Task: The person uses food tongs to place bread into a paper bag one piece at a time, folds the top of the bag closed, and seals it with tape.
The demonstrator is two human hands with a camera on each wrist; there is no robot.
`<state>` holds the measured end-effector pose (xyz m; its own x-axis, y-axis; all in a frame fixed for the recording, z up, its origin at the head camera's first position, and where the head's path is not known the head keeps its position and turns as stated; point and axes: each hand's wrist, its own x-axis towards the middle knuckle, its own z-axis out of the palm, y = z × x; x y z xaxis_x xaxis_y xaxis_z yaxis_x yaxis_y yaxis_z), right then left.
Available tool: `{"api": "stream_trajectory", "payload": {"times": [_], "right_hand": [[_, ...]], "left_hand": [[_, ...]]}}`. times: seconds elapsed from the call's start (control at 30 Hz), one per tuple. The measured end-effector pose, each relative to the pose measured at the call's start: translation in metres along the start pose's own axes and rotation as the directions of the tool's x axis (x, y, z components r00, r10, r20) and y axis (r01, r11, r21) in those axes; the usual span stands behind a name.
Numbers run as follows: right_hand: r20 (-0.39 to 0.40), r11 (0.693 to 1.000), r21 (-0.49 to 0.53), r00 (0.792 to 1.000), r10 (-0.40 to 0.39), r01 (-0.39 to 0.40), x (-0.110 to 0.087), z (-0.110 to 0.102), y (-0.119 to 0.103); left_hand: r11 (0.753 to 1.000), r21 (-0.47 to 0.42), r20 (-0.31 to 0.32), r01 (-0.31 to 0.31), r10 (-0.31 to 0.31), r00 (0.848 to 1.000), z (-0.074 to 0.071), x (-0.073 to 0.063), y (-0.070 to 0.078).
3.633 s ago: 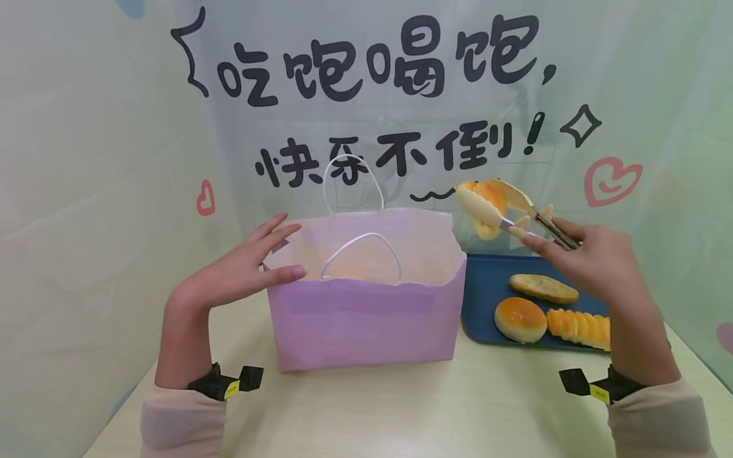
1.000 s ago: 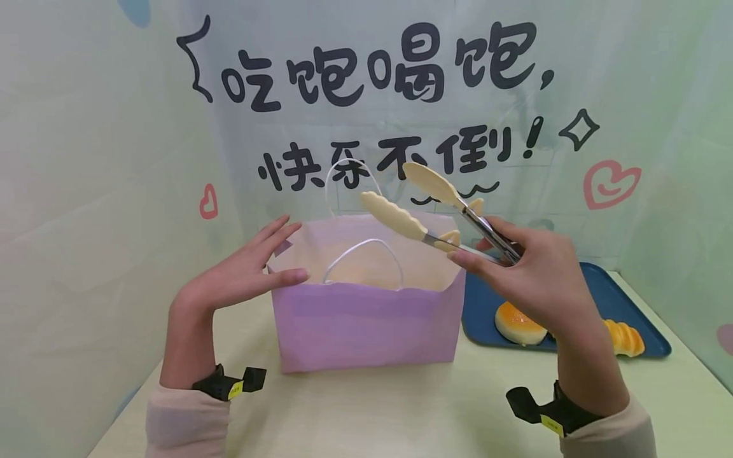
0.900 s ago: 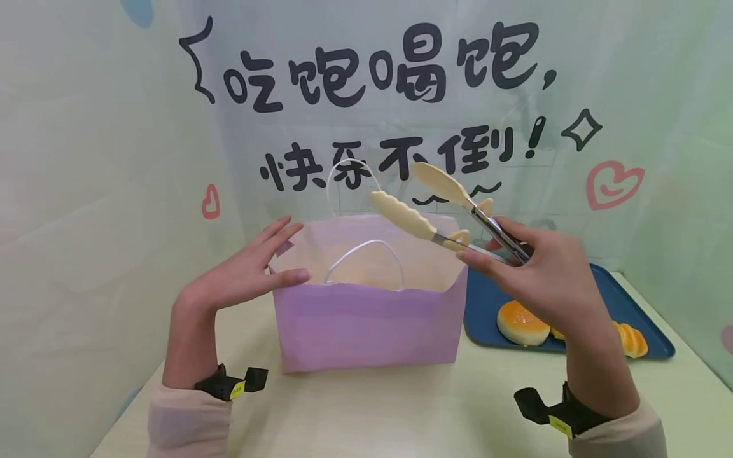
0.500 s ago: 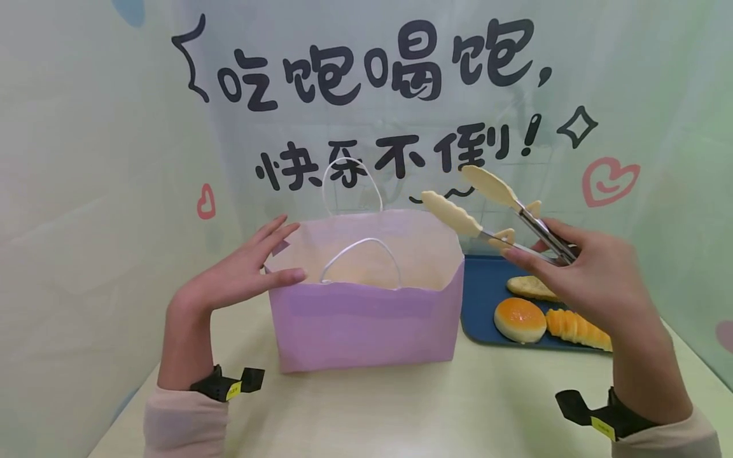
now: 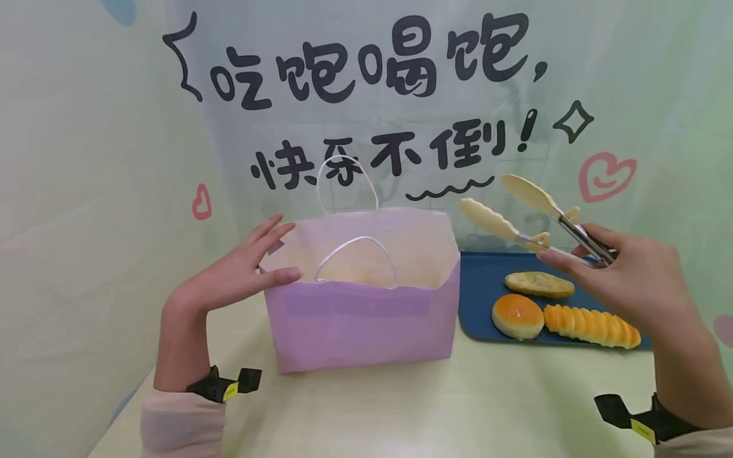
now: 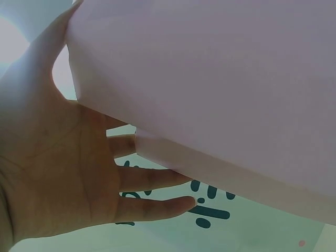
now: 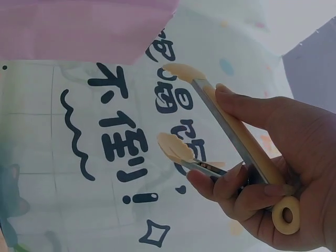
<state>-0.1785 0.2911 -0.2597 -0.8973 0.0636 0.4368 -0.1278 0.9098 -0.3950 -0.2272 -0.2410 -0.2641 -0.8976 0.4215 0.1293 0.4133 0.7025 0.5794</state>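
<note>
A lilac paper bag (image 5: 361, 324) with white handles stands upright on the table, its mouth facing up. My left hand (image 5: 240, 267) rests at the bag's left rim with fingers and thumb extended, spreading its side; in the left wrist view the straight fingers (image 6: 157, 207) lie along the bag's edge. My right hand (image 5: 635, 273) grips metal tongs (image 5: 564, 219) with cream scalloped tips. Those tips stand apart with nothing between them, in the air right of the bag. The right wrist view shows the thumb and curled fingers around the tongs' arms (image 7: 231, 123).
Right of the bag lies a blue tray (image 5: 478, 324). On it are a round glazed bun (image 5: 518, 316), a ridged golden roll (image 5: 592, 326) and a flat oval pastry (image 5: 539, 284). A printed cloth backdrop (image 5: 378, 114) hangs behind the table.
Earlier the tongs held a piece of bread beside the bag; one second ago they were spread and bare over it. Since then my right hand has moved right, over the tray. My left hand stays put.
</note>
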Motion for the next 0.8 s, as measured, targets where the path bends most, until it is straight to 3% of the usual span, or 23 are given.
{"api": "stream_trajectory", "payload": {"times": [0.23,0.37,0.53,0.63,0.8], "right_hand": [[0.067,1.000,0.004,0.998,0.012,-0.012,0.015,0.013,0.014],[0.151,1.000,-0.007,0.988,0.011,-0.010,0.027,0.027,0.031],[0.285,0.998,-0.067,0.958,0.018,0.001,0.042,0.048,0.060],[0.327,0.995,-0.096,0.944,0.043,-0.012,0.048,0.061,0.078],[0.404,0.987,-0.141,0.906,0.123,-0.072,0.052,0.074,0.109]], "left_hand": [[1.000,0.010,-0.006,-0.002,0.002,1.000,-0.002,0.000,0.001],[1.000,0.008,-0.007,-0.006,0.006,1.000,-0.002,0.000,0.001],[1.000,0.000,-0.006,-0.007,0.007,1.000,0.000,0.000,0.001],[1.000,-0.001,-0.008,-0.005,0.005,1.000,0.000,-0.001,0.001],[1.000,-0.001,-0.005,-0.004,0.004,1.000,0.000,0.000,0.001]]}}
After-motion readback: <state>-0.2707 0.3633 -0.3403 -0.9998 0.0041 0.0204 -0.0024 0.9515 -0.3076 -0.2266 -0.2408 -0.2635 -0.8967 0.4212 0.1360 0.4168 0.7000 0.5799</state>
